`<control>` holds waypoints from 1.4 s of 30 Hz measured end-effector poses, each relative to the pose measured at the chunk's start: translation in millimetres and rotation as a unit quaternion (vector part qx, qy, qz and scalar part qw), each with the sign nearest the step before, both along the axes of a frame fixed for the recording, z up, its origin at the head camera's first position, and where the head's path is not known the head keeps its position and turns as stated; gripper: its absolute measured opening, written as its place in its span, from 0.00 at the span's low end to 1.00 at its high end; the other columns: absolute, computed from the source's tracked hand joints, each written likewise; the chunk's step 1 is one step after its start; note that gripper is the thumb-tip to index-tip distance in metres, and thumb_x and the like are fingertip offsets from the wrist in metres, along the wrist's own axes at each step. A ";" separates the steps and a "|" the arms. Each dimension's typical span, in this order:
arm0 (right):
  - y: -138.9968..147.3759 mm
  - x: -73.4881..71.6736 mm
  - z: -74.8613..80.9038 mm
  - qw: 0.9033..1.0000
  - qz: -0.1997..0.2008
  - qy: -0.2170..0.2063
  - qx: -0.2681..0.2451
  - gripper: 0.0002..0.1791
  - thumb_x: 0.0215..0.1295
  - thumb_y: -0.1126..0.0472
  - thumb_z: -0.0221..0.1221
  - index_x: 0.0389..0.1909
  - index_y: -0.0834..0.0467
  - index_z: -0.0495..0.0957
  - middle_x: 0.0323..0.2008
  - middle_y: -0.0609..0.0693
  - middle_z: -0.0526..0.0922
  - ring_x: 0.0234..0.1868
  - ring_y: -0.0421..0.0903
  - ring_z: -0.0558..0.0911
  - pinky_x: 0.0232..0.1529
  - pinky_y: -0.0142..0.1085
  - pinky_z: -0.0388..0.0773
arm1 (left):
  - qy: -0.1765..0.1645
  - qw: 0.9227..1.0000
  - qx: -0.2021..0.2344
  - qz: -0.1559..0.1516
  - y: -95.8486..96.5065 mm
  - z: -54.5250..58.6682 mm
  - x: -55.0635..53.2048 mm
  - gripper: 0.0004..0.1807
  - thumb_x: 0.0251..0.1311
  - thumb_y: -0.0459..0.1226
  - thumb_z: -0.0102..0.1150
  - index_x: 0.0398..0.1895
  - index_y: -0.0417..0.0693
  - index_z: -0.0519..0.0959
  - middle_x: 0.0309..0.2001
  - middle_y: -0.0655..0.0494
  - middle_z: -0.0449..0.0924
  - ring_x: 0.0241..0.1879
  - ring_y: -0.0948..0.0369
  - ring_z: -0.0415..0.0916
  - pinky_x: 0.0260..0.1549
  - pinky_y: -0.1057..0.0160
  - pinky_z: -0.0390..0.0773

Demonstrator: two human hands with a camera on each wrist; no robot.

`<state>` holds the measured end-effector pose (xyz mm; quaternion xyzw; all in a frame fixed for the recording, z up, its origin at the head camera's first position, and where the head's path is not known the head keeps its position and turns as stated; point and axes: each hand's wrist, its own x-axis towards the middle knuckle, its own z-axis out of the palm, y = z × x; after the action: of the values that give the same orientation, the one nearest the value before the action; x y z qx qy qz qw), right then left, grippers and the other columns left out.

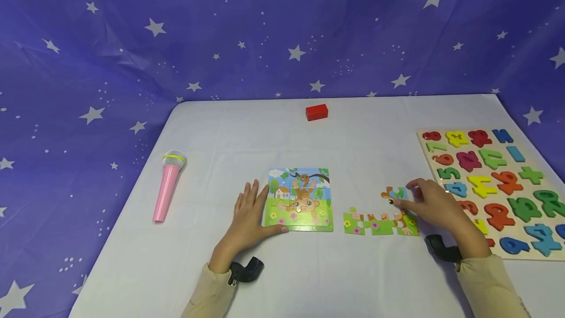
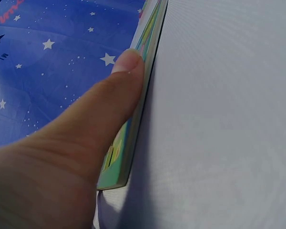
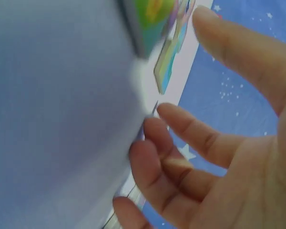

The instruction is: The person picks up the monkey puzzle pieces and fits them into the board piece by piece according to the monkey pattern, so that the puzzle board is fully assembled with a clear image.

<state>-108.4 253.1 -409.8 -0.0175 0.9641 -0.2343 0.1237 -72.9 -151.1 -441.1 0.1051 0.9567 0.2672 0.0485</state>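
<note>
The square jigsaw puzzle [image 1: 300,200] with a monkey picture lies on the table in the head view. My left hand [image 1: 248,217] rests along its left side, fingers extended. In the left wrist view the thumb [image 2: 126,78] touches the puzzle's near edge. To the right lie several loose puzzle pieces [image 1: 381,227] in a row. Above them is another loose piece [image 1: 393,194], with blue and brown on it. My right hand [image 1: 434,205] is over that piece, thumb and index finger spread around it. In the right wrist view a gap shows between thumb and fingers; contact with the piece is unclear.
A wooden number board [image 1: 478,195] with colourful figures lies at the right, close to the right forearm. On the left is a pink toy microphone [image 1: 167,188]. Near the far edge sits a red block [image 1: 317,112]. Behind the white table [image 1: 229,131] hangs a starry purple cloth [image 1: 265,28].
</note>
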 end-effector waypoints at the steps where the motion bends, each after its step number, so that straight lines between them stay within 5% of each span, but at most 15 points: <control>1: -1.2 1.0 -0.6 1.000 -0.001 0.003 0.007 0.41 0.50 0.37 0.60 0.52 0.67 0.67 0.40 0.63 0.72 0.37 0.54 0.71 0.34 0.44 0.70 | 0.000 1.000 0.000 0.000 0.0 0.0 -0.1 0.59 0.37 0.61 0.65 0.70 0.46 0.49 0.72 0.42 0.36 0.72 0.46 0.29 0.67 0.44 0.35; 21: -18.2 11.2 -1.9 0.997 -0.046 0.046 0.045 0.43 0.50 0.33 0.57 0.53 0.66 0.68 0.40 0.68 0.70 0.40 0.60 0.69 0.33 0.49 0.66 | -0.002 1.000 -0.001 0.001 0.0 -0.3 -0.2 0.59 0.36 0.62 0.65 0.70 0.47 0.49 0.72 0.42 0.36 0.72 0.46 0.29 0.67 0.45 0.35; 30: -21.3 10.9 -6.6 0.995 -0.073 0.063 0.023 0.38 0.48 0.42 0.64 0.48 0.69 0.67 0.36 0.64 0.70 0.37 0.56 0.69 0.32 0.45 0.66 | 0.006 1.000 0.001 0.001 -0.1 -2.1 -0.1 0.59 0.36 0.62 0.65 0.70 0.46 0.50 0.72 0.42 0.37 0.72 0.46 0.30 0.67 0.44 0.36; 36: -22.9 9.3 -4.7 0.994 -0.063 0.079 -0.029 0.33 0.50 0.51 0.65 0.43 0.67 0.58 0.29 0.60 0.70 0.26 0.49 0.70 0.21 0.34 0.64 | 0.006 1.000 0.003 0.000 -0.3 -1.8 0.1 0.59 0.36 0.62 0.65 0.70 0.46 0.50 0.72 0.41 0.37 0.71 0.46 0.30 0.67 0.44 0.36; 42: -26.6 10.3 -5.8 0.993 -0.060 0.077 -0.066 0.29 0.54 0.61 0.61 0.48 0.67 0.54 0.31 0.62 0.70 0.24 0.48 0.71 0.18 0.32 0.67 | 0.007 1.000 0.003 0.000 -0.5 -1.1 0.7 0.59 0.36 0.62 0.65 0.70 0.46 0.51 0.72 0.42 0.37 0.72 0.46 0.30 0.67 0.44 0.36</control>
<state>-98.1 226.4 -415.5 0.0143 0.9526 -0.3021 0.0337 -72.2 -151.7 -442.2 0.1068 0.9562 0.2695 0.0411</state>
